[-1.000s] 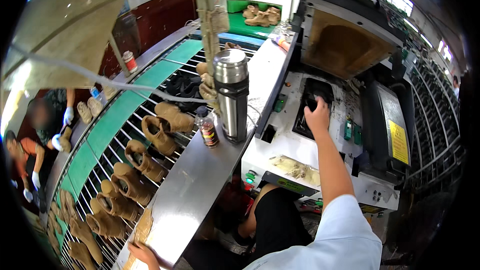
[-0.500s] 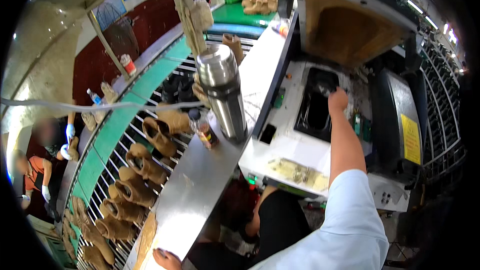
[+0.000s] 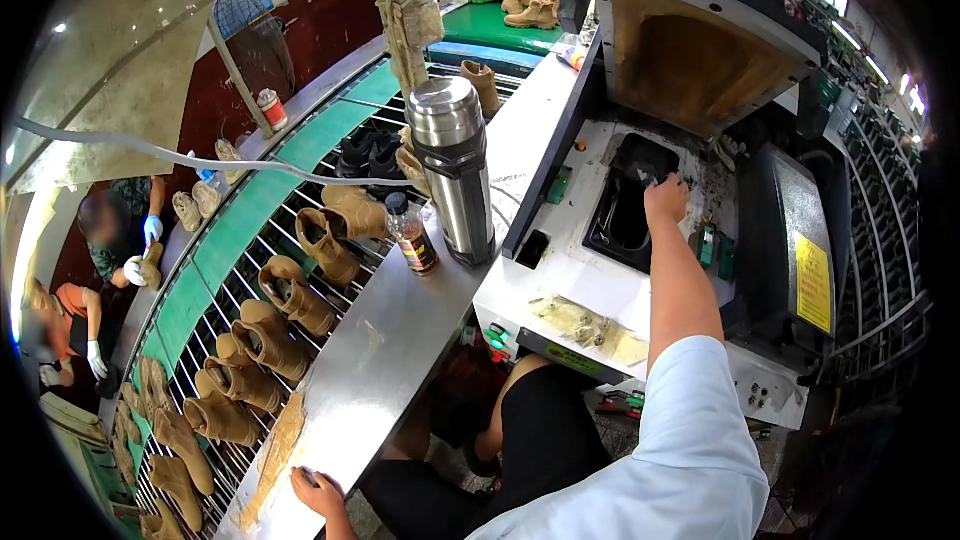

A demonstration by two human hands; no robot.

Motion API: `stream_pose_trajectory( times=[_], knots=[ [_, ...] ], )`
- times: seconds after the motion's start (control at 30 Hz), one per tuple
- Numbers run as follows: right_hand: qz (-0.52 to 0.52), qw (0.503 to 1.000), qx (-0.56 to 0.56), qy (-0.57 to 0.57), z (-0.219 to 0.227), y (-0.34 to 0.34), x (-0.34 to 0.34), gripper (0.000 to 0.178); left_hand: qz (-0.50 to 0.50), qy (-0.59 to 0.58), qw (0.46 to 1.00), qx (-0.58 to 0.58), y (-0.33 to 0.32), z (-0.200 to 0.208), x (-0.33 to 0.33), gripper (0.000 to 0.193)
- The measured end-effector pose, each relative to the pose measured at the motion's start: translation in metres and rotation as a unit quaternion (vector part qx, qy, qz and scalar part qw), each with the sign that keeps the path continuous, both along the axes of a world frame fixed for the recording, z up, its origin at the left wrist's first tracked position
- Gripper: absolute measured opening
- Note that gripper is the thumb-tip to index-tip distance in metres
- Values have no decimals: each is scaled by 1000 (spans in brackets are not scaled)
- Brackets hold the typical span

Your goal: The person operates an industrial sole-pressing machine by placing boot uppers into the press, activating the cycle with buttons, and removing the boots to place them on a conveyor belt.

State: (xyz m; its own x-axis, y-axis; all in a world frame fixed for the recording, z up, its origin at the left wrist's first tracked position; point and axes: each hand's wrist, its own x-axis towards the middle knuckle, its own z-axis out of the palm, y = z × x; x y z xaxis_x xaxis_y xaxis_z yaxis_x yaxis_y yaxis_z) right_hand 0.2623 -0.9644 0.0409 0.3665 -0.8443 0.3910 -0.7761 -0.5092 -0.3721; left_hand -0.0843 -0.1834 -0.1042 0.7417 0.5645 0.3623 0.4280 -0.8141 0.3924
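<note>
My right hand (image 3: 667, 200), fingers curled inward, is at the right rim of a black rectangular recess (image 3: 625, 225) in the top of a white machine (image 3: 600, 305). A small pale patch shows by its fingertips; whether they grip anything is hidden. Above the recess stands a raised lid (image 3: 700, 65) with a brown, hollowed inner face. At the lower left, my left hand (image 3: 316, 490) rests on the edge of a metal counter (image 3: 375, 370), beside a strip of brown tape (image 3: 275, 450). Its fingers lie loosely on the surface, and no object shows in it.
A steel thermos (image 3: 452, 180) and a small dark-capped bottle (image 3: 412, 235) stand on the counter. Several tan boots (image 3: 295, 295) sit on a curved roller conveyor to the left. Two people with gloved hands work beyond it. A black housing (image 3: 790, 240) with a yellow label borders the recess.
The whole view has shifted, so the counter and boots appear higher. My right hand stays beside the recess, its fingers slightly more extended over the rim. My left hand remains on the counter edge.
</note>
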Motion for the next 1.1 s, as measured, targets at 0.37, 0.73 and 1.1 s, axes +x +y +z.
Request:
stream_pose_trajectory(
  times=[0.37, 0.73, 1.1],
  knots=[
    [12, 992, 122, 7, -2, -14, -2, 38, 21, 24, 999, 17, -8, 16, -2, 38],
    [30, 996, 88, 6, -5, -5, -15, 41, 0, -3, 1000, 21, -5, 8, -5, 35],
    [454, 842, 42, -287, 50, 188, -161, 27, -222, -230, 858, -402, -86, 174, 68, 30]
  ],
)
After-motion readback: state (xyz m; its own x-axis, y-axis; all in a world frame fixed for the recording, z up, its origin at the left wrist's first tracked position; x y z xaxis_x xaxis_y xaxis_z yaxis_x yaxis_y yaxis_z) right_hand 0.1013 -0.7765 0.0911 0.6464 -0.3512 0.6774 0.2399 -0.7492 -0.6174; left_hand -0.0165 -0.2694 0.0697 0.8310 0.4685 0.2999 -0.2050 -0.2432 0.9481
